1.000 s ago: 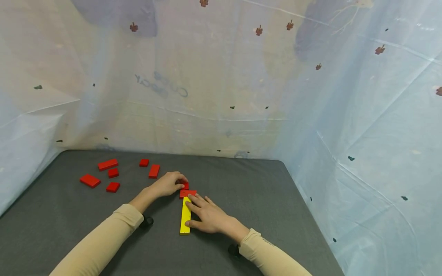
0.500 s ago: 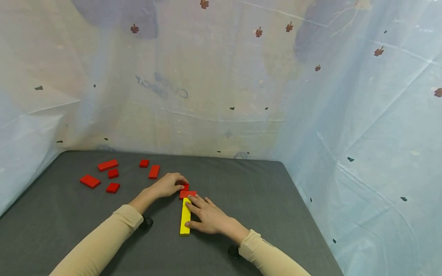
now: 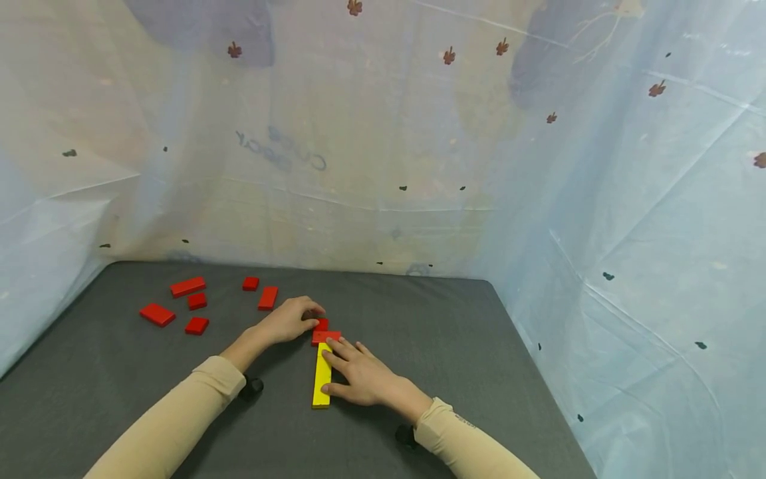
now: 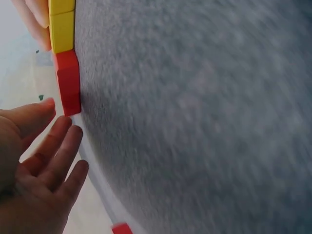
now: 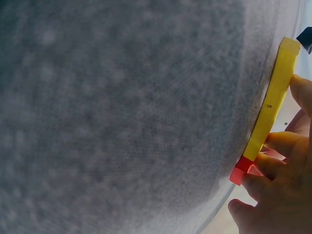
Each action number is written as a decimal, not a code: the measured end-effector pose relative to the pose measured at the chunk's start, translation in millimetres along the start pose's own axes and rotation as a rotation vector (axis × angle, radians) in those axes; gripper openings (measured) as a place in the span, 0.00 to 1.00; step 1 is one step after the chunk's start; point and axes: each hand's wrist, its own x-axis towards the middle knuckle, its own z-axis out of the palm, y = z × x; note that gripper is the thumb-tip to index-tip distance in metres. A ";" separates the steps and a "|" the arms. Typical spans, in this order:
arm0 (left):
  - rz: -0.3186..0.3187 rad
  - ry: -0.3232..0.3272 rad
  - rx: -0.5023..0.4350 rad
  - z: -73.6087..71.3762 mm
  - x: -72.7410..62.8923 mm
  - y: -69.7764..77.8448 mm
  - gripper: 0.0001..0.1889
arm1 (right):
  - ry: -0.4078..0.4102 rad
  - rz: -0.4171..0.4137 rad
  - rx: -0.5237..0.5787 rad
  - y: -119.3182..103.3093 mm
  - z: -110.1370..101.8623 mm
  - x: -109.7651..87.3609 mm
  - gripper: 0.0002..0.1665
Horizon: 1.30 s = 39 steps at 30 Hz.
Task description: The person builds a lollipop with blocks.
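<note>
A yellow bar [image 3: 320, 372] lies lengthwise on the grey table, a seam crossing it near its far end. Against that end is a red block [image 3: 320, 338] set crosswise, with a smaller red block [image 3: 323, 324] beyond it. My left hand [image 3: 288, 320] is at the small block; in the left wrist view its thumb and fingers are spread apart with nothing between them, tips near the red row's end [image 4: 69, 85]. My right hand [image 3: 366, 378] rests with straight fingers on the yellow bar and the crosswise red block, thumb on the bar's near part [image 5: 278, 85].
Loose red blocks lie to the left: a long one [image 3: 187, 287], a wide one [image 3: 157, 315], small ones [image 3: 197, 301] [image 3: 196, 325] and, nearer my left hand, a square [image 3: 251, 283] and a rectangle [image 3: 268, 298]. A patterned sheet [image 3: 371, 166] hangs behind the table.
My left hand's fingers have loosened from the small red block and shifted slightly left. My right hand and the yellow bar stay where they were.
</note>
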 end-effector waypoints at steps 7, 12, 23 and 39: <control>-0.001 0.085 -0.004 -19.5 -17.3 -11.0 0.18 | -0.001 -0.001 0.012 -0.9 -0.8 0.5 0.43; 0.013 0.132 0.001 -40.1 -33.5 -25.8 0.18 | -0.001 0.007 0.012 -1.1 -1.5 0.1 0.43; -0.024 0.183 0.083 -87.1 -82.2 -58.1 0.18 | -0.003 0.009 0.016 -2.4 -1.1 -0.6 0.43; -0.079 0.186 0.211 -123.0 -142.1 -99.1 0.18 | 0.002 0.007 0.020 -0.9 1.9 0.7 0.43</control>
